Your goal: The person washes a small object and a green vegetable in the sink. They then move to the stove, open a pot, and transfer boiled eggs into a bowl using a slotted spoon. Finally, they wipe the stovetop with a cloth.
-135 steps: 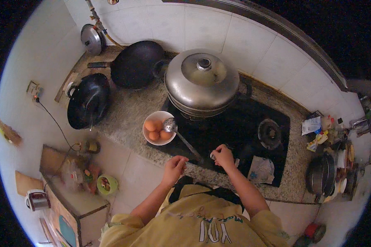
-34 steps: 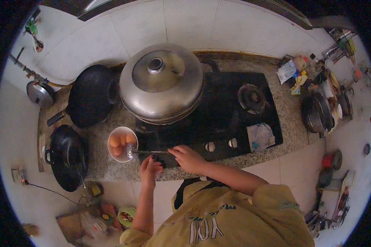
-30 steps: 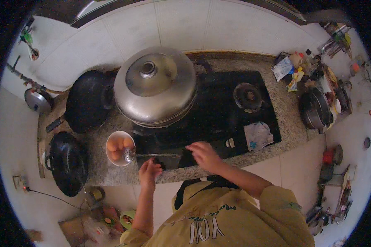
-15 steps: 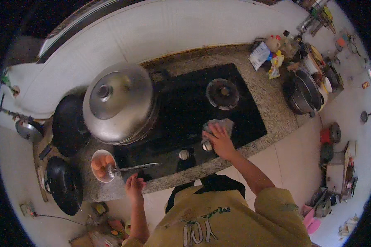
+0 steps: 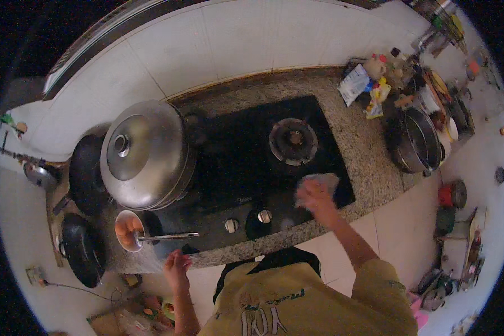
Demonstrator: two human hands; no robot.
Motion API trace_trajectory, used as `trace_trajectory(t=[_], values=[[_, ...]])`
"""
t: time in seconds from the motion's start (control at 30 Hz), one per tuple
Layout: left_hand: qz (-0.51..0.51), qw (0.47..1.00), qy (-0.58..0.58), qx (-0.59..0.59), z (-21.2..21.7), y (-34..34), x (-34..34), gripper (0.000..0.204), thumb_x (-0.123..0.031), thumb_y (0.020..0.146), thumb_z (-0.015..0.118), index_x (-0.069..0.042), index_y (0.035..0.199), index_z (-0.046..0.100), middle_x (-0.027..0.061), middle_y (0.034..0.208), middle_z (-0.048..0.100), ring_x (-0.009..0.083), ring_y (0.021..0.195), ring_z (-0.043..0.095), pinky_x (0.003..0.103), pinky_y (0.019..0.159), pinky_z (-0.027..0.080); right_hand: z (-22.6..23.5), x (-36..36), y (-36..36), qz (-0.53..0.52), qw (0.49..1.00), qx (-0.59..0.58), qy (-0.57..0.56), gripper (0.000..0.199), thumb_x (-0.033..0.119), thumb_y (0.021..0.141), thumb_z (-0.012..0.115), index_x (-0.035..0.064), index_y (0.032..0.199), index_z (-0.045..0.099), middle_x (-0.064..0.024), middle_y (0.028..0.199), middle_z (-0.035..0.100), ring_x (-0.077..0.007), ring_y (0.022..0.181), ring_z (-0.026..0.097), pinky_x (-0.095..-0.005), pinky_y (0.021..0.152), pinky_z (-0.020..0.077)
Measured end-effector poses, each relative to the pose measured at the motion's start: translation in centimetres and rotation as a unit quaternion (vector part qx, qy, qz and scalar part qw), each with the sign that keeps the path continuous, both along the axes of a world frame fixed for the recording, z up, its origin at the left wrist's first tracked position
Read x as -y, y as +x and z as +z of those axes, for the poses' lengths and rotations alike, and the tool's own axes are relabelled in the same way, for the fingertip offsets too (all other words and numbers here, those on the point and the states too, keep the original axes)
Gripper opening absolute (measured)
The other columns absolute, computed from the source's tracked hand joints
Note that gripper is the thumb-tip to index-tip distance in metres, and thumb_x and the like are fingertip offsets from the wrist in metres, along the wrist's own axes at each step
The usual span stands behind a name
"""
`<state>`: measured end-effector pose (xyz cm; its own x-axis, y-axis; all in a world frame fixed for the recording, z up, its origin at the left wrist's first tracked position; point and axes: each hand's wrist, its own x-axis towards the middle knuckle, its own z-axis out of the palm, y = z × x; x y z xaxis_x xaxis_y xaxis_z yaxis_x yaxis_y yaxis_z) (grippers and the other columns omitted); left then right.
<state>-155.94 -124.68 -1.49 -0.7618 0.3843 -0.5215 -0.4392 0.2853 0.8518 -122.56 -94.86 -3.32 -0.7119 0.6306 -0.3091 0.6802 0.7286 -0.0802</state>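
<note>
Right hand [image 5: 317, 197] moved from beside right knob [image 5: 264, 215] onto cloth [image 5: 330, 181], front right of cooktop [image 5: 229, 151], contact now there; fingers blurred (hold can't be told). Left hand [image 5: 177, 265]: fingers half-curled, seemingly empty.

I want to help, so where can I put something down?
Bare counter shows behind the cooktop, between lidded pot and packets, and beside it, left of the black pot. It's crowded around the egg bowl and woks, and where the right hand is over something pale.

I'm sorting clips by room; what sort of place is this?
Most likely a home kitchen: there's a black cooktop set into a speckled counter, a large lidded pot, and dark woks at the left.
</note>
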Motion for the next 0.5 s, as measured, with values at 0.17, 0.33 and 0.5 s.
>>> trace_trajectory(t=[0.17,0.33,0.5], values=[[-0.028,0.999,0.029,0.025,-0.9,1.2,0.1,0.018,-0.016,0.083,0.049,-0.004,0.095,0.053,0.0079,0.075,0.059,0.0149,0.061,0.056,0.027,0.057,0.046,-0.7,0.0,-10.3,0.09,0.981,-0.14,-0.102,0.05,0.023,0.082,0.047,0.0091,0.127,0.031,-0.0162,0.135,0.016,-0.0328,0.126,0.01,-0.046,0.1,0.0151],[0.035,0.999,-0.012,0.029,-1.6,1.4,2.6,0.018,-0.014,0.083,0.047,-0.003,0.097,0.052,0.008,0.075,0.058,0.0152,0.062,0.056,0.027,0.057,0.046,-0.7,-1.2,-16.8,0.041,0.993,-0.111,-0.03,0.068,0.036,0.08,0.047,0.0018,0.13,0.016,-0.0244,0.135,0.0,-0.0404,0.125,0.002,-0.0491,0.099,0.0133],[0.056,0.997,-0.037,0.025,0.0,1.5,6.0,0.019,-0.014,0.083,0.047,-0.002,0.098,0.051,0.0081,0.074,0.057,0.015,0.062,0.056,0.026,0.056,0.046,-1.9,-11.9,-25.5,-0.094,0.994,-0.06,-0.007,0.071,0.043,0.081,0.038,0.0005,0.131,0.012,-0.0277,0.134,0.003,-0.044,0.124,0.0,-0.053,0.097,0.0127]])
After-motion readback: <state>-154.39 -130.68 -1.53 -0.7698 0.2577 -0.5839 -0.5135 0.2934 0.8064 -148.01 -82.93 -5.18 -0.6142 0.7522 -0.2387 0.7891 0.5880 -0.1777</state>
